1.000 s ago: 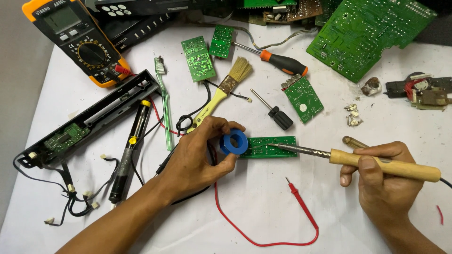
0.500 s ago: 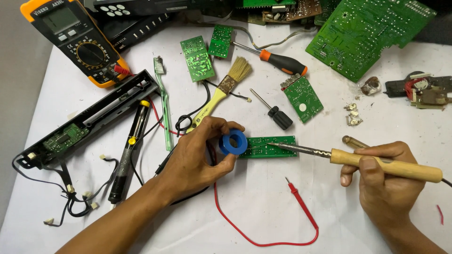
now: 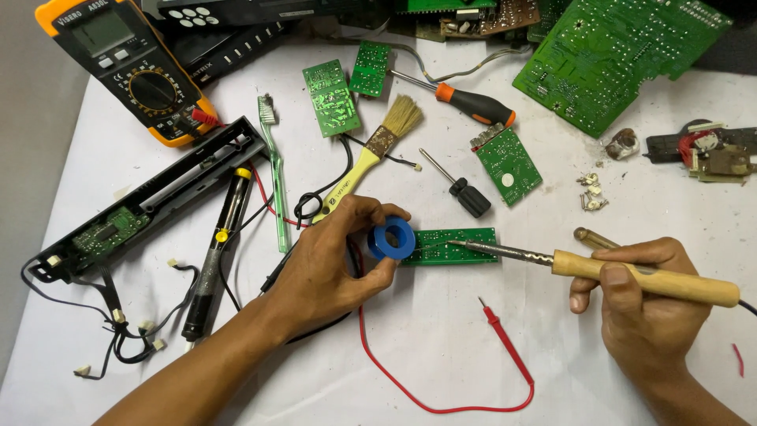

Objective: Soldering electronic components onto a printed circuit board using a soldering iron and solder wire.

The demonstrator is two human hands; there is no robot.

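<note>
The left hand is closed around a blue spool of solder wire, thumb and fingers pinching its rim and holding it at the left end of a small narrow green circuit board that lies flat on the white surface at mid frame. The right hand is wrapped shut around the wooden handle of a soldering iron, whose metal tip reaches left and rests on the board near the spool. Judging by this, the soldering of this board is in hand, with the iron at the board; how many joints are finished cannot be read from here.

A red probe lead curls across the lower middle of the frame, unused. Left of the hand lie a dark desoldering pump with a yellow button and a long black housing with a small board inside.

As for markings: the orange-and-black multimeter at upper left carries white print above its grey screen and small legends ringing the dial. A yellow-handled brush bears dark lettering along its handle. Other green boards, among them a large one at upper right, show fine white component markings, too small to make out. An orange-handled screwdriver and a small black one carry no visible label.
</note>
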